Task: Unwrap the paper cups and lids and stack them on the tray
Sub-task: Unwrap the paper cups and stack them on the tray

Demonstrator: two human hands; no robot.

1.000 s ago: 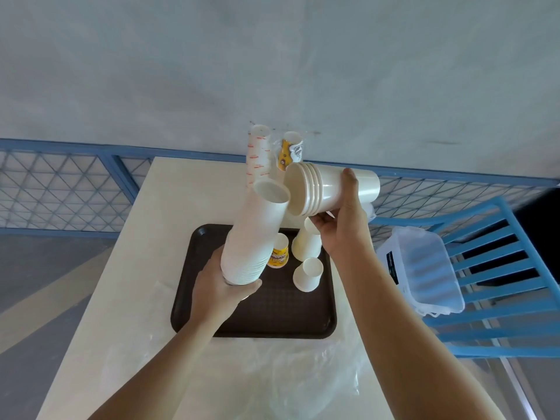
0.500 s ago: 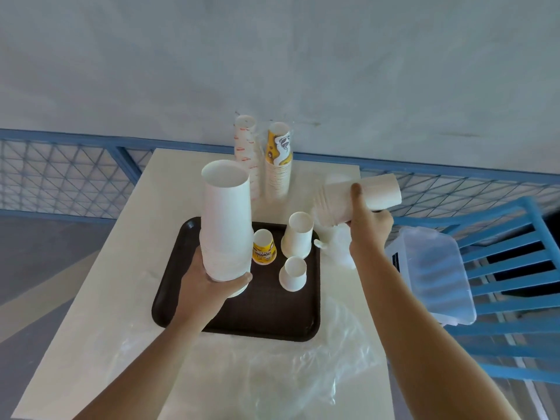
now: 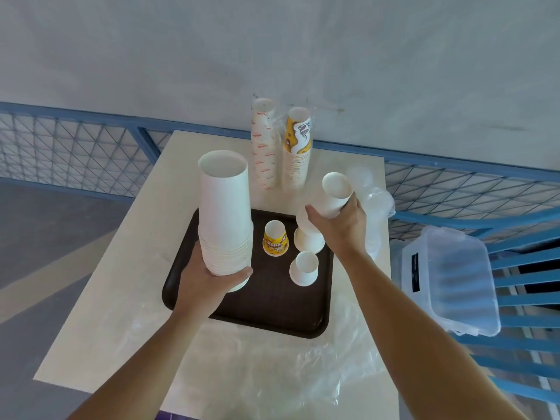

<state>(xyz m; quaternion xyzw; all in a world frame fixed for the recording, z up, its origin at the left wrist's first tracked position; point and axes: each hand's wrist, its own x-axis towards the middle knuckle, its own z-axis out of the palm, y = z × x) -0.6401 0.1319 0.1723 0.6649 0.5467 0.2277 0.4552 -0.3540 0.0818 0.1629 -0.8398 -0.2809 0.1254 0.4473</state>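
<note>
My left hand point(image 3: 206, 283) grips the base of a tall upside-down stack of white paper cups point(image 3: 225, 210) over the left side of the dark brown tray point(image 3: 272, 310). My right hand point(image 3: 341, 227) holds a short stack of white cups point(image 3: 335, 192), bottoms up, above the tray's back right. On the tray stand an upside-down yellow cup point(image 3: 275, 237) and two short white cup stacks point(image 3: 304, 268), point(image 3: 306, 237). Clear lids in wrap point(image 3: 374, 201) lie to the tray's right.
Two wrapped sleeves of printed cups, one red-lettered point(image 3: 264, 144) and one yellow point(image 3: 297, 147), stand at the table's back edge. Loose clear plastic wrap point(image 3: 272, 371) covers the near table. A clear lidded box point(image 3: 451, 280) sits on a blue chair point(image 3: 527, 268) to the right.
My left hand turned the tall stack upright and lowered it to the tray. My right hand swung its short stack from lying sideways to bottoms-up and brought it over the tray's right side.
</note>
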